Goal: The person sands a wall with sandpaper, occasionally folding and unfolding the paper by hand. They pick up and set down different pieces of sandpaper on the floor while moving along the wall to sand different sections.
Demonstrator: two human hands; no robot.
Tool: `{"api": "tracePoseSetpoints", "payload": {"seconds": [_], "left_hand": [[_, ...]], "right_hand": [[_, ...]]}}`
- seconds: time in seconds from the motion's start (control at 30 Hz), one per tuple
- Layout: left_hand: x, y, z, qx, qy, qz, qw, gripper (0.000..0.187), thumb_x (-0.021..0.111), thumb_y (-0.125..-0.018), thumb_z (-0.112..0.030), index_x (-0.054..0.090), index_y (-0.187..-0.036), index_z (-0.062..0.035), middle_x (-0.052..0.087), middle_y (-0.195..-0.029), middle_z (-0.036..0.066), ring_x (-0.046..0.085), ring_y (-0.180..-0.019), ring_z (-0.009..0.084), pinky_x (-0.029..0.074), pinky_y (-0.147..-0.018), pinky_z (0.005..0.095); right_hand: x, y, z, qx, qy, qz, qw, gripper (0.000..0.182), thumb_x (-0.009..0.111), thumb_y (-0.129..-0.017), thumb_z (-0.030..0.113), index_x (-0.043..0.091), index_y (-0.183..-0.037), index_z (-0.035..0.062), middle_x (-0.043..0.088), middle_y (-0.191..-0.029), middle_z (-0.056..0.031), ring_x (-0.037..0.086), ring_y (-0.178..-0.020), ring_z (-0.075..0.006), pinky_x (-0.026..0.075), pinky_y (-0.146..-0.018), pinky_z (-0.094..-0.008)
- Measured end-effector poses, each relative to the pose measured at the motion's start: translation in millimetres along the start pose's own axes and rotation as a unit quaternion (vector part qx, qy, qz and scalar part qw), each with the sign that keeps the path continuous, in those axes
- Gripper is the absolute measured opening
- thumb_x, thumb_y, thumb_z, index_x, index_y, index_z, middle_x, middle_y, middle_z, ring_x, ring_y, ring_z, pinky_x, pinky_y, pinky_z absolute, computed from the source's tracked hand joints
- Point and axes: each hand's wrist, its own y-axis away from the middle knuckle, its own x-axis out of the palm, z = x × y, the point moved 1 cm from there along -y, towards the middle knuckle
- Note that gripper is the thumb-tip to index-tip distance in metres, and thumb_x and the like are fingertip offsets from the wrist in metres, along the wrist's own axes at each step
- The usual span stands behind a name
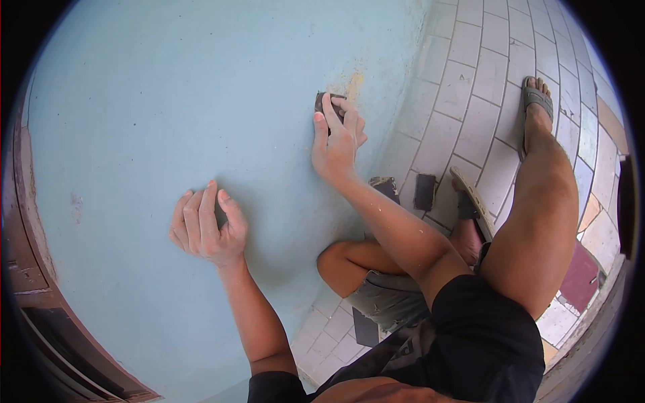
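Grips the block (320, 102) against the wall (181, 101) with the right hand (338, 142), just beside a yellowish patch (356, 82). Holds the left hand (211, 227) half curled near the wall, well apart from the block; cannot tell whether gripping anything. Has a dark slab (424, 192) on the tiles (476, 117) near one sandal (474, 195).

Soft, fairly bright daylight spreads evenly over the pale blue wall (134, 148), and my left hand (211, 225) and forearm throw a diffuse shadow toward the right of the view, so the light seems to reach me from the left. The tiled floor (484, 60) looks brightest at the lower right, near washed out in patches. My wide lens bends straight lines into curves and ends in a black, bluish-fringed rim, with fine detail slightly soft but little motion blur.
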Motion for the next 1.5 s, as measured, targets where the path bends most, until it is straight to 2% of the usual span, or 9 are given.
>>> {"api": "tracePoseSetpoints", "payload": {"seconds": [0.27,0.4,0.6,0.83,0.97,1.07,1.13,1.3,1.5], "left_hand": [[4,2,-2,-0.001,-0.004,-0.002,1.000,0.011,0.069,-0.090,-0.020,0.079,-0.092,-0.0137,0.072,-0.087,-0.004,0.066,-0.100,0.0221,0.043,-0.089,0.0340],[5,8,-2,0.002,-0.001,0.011,1.000,0.012,0.069,-0.090,-0.022,0.079,-0.091,-0.0153,0.072,-0.085,-0.005,0.066,-0.099,0.0208,0.042,-0.087,0.0331],[6,2,-3,0.002,-0.009,-0.007,1.000,0.013,0.068,-0.090,-0.023,0.078,-0.090,-0.0161,0.071,-0.084,-0.008,0.065,-0.098,0.0192,0.041,-0.087,0.0318],[4,4,-7,-0.008,-0.010,0.005,1.000,0.011,0.068,-0.088,-0.021,0.078,-0.089,-0.0166,0.071,-0.084,-0.008,0.066,-0.099,0.0190,0.041,-0.087,0.0319],[4,10,-4,0.002,0.012,0.017,1.000,0.011,0.070,-0.089,-0.020,0.078,-0.092,-0.0140,0.072,-0.087,-0.004,0.066,-0.100,0.0220,0.042,-0.089,0.0336],[3,7,-8,0.003,0.019,0.008,1.000,0.011,0.070,-0.089,-0.020,0.078,-0.092,-0.0147,0.072,-0.085,-0.004,0.066,-0.100,0.0219,0.042,-0.088,0.0333],[4,4,-10,-0.020,-0.008,0.013,1.000,0.011,0.069,-0.090,-0.021,0.079,-0.092,-0.0150,0.072,-0.085,-0.004,0.066,-0.100,0.0218,0.042,-0.088,0.0335],[9,10,-10,-0.004,0.007,0.020,1.000,0.012,0.069,-0.090,-0.021,0.079,-0.091,-0.0153,0.072,-0.084,-0.004,0.065,-0.100,0.0211,0.042,-0.088,0.0333],[7,4,-12,-0.011,0.006,0.004,1.000,0.012,0.069,-0.090,-0.021,0.079,-0.091,-0.0153,0.072,-0.086,-0.005,0.065,-0.101,0.0208,0.041,-0.088,0.0335]], "right_hand": [[-3,4,1,0.004,0.009,0.019,1.000,0.043,0.054,-0.104,0.028,0.061,-0.142,0.0075,0.048,-0.137,-0.0072,0.039,-0.124,-0.0315,0.026,-0.105,-0.0514],[-4,-44,0,0.044,-0.043,-0.004,0.998,0.043,0.055,-0.104,0.027,0.061,-0.142,0.0079,0.047,-0.138,-0.0069,0.037,-0.125,-0.0325,0.026,-0.104,-0.0529],[-3,-5,-6,0.005,-0.004,0.012,1.000,0.040,0.054,-0.105,0.026,0.062,-0.140,0.0082,0.050,-0.135,-0.0054,0.039,-0.123,-0.0306,0.027,-0.104,-0.0515],[-9,18,5,0.032,0.002,0.053,0.998,0.041,0.054,-0.105,0.028,0.062,-0.139,0.0074,0.049,-0.137,-0.0057,0.040,-0.125,-0.0303,0.027,-0.105,-0.0506],[-1,-33,-1,0.038,-0.039,-0.005,0.998,0.044,0.055,-0.104,0.030,0.061,-0.141,0.0077,0.048,-0.138,-0.0062,0.039,-0.126,-0.0316,0.027,-0.105,-0.0507],[-4,-33,2,0.045,-0.032,0.003,0.998,0.044,0.056,-0.104,0.031,0.061,-0.141,0.0079,0.048,-0.138,-0.0059,0.038,-0.126,-0.0323,0.026,-0.106,-0.0515],[-5,5,-2,0.015,0.014,0.041,0.999,0.045,0.059,-0.102,0.030,0.061,-0.141,0.0087,0.048,-0.138,-0.0064,0.038,-0.128,-0.0327,0.026,-0.107,-0.0511],[-10,-39,-1,0.027,-0.051,0.018,0.998,0.043,0.056,-0.104,0.029,0.061,-0.141,0.0078,0.048,-0.139,-0.0061,0.038,-0.127,-0.0319,0.026,-0.106,-0.0515],[-11,-16,3,0.023,-0.019,0.036,0.999,0.042,0.054,-0.105,0.029,0.062,-0.140,0.0076,0.050,-0.137,-0.0057,0.040,-0.123,-0.0305,0.027,-0.105,-0.0508]]}}
